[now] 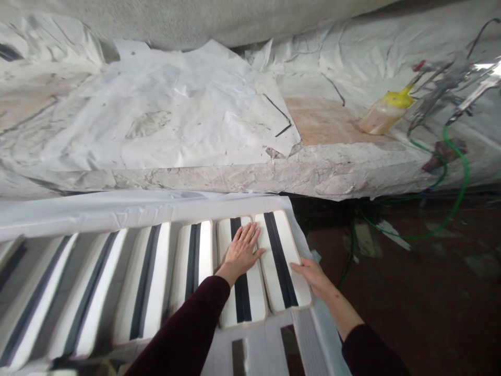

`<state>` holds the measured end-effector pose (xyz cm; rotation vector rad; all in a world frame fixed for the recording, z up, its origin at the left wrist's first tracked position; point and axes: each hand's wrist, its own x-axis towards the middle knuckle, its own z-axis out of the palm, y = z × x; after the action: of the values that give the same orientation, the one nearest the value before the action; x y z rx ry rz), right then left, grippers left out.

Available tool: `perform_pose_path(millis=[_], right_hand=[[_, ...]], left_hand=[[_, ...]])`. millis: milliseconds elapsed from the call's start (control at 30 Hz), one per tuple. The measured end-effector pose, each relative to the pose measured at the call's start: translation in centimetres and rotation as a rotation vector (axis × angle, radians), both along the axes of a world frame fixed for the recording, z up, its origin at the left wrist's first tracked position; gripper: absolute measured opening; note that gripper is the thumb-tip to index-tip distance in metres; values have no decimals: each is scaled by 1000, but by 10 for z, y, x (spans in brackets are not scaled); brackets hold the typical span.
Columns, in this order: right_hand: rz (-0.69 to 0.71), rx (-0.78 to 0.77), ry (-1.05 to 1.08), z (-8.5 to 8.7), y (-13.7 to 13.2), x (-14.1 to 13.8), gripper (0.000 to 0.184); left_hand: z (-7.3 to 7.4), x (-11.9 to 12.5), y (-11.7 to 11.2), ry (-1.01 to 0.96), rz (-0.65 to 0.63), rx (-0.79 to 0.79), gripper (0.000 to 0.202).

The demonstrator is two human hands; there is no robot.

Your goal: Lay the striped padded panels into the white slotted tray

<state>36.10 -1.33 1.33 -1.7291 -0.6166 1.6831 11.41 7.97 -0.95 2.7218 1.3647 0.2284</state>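
A row of white rectangular panels with rounded corners runs across the lower view, each with a black stripe lengthwise. My left hand (241, 249) lies flat with fingers stretched out on the second panel from the right (254, 292), its fingertips close to the panel beside it. At the far right of the row, my right hand (311, 275) grips the edge of the end panel (299, 290). Its thumb rests on the top face, and the other fingers are mostly hidden at the edge. More striped panels (148, 271) continue to the left, some of them tilted.
White sheeting (313, 235) lies beneath the panels. Behind stands a ledge (219, 180) wrapped in crumpled, stained covering. On its right are a yellow-topped bottle (385, 110), spray guns (438, 91) and a looped green hose (465, 183). Dark floor (422, 297) shows at the right.
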Motion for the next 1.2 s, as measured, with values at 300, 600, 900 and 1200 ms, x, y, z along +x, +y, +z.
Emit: perform_pose_path(millis=[300,600,900,1200], right_hand=[[26,-26,-60,-13,-3,0,24],[210,-48,-390,-6,-2,1,27],[518,604,-1247,46,-22,-79,64],[761,629,-1173,-4,-54,-114,58]], left_hand=[[3,2,-2,35,14,-5,69],[2,2,-2,26,-50,-9,71],[4,1,-4,24,-45,-11,69],[4,3,3,-4,-41,-130,69]])
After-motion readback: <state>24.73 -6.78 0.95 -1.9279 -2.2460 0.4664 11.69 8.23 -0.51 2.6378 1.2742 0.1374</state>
